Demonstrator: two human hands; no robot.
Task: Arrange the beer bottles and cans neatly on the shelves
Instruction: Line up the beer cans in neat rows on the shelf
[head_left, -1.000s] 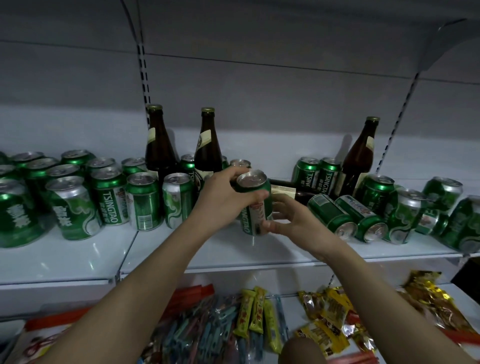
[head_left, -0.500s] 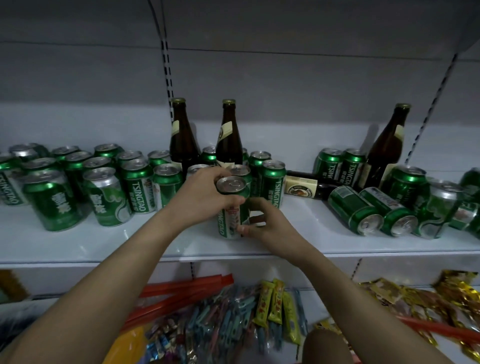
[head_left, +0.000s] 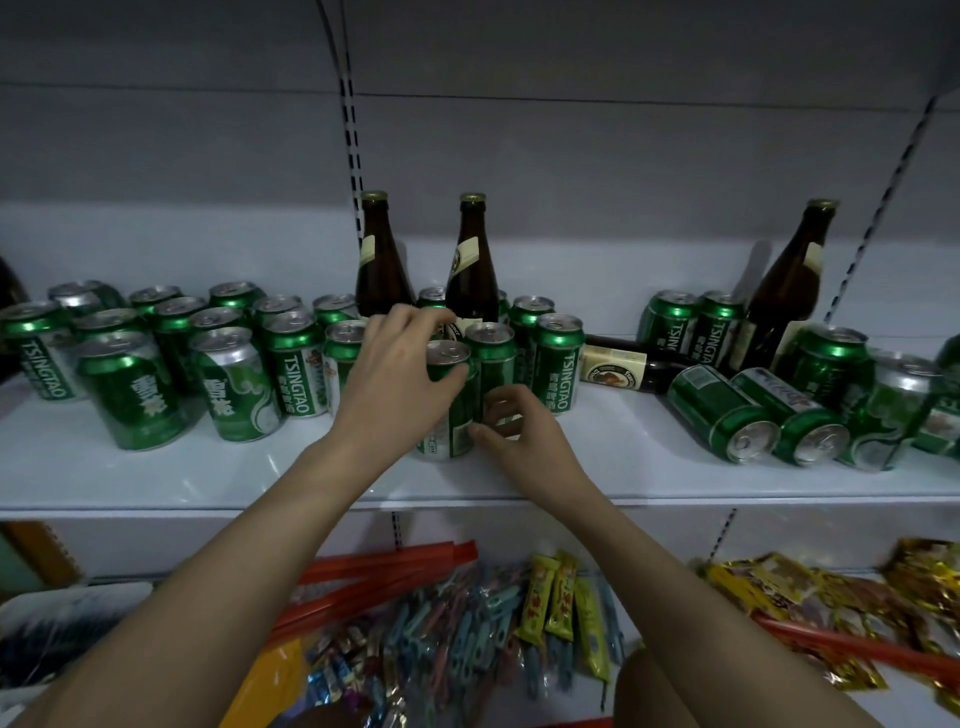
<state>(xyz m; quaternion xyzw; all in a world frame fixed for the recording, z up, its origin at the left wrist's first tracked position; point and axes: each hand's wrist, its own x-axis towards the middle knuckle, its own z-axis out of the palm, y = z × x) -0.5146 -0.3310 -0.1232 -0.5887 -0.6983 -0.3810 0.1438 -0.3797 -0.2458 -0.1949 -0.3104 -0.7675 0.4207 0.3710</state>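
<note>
A green beer can (head_left: 451, 410) stands upright on the white shelf (head_left: 311, 473), just in front of the standing cans. My left hand (head_left: 400, 384) grips its upper part from the left. My right hand (head_left: 519, 431) pinches its lower right side. Several upright green cans (head_left: 228, 364) fill the shelf's left half. Two brown bottles (head_left: 470, 260) stand behind my hands, and a third bottle (head_left: 789, 280) leans at the right. One brown bottle (head_left: 628, 366) lies on its side. Two cans (head_left: 722, 413) lie tipped over at the right.
Slotted uprights (head_left: 353, 171) run up the grey back panel. The lower shelf holds red strips (head_left: 384, 561), yellow snack bars (head_left: 550, 597), blue wrapped items (head_left: 447, 634) and gold packets (head_left: 810, 597). More cans (head_left: 893, 410) crowd the shelf's far right.
Both hands carried the green can left and down, from in the air to standing on the shelf beside the upright group. The view shifted left.
</note>
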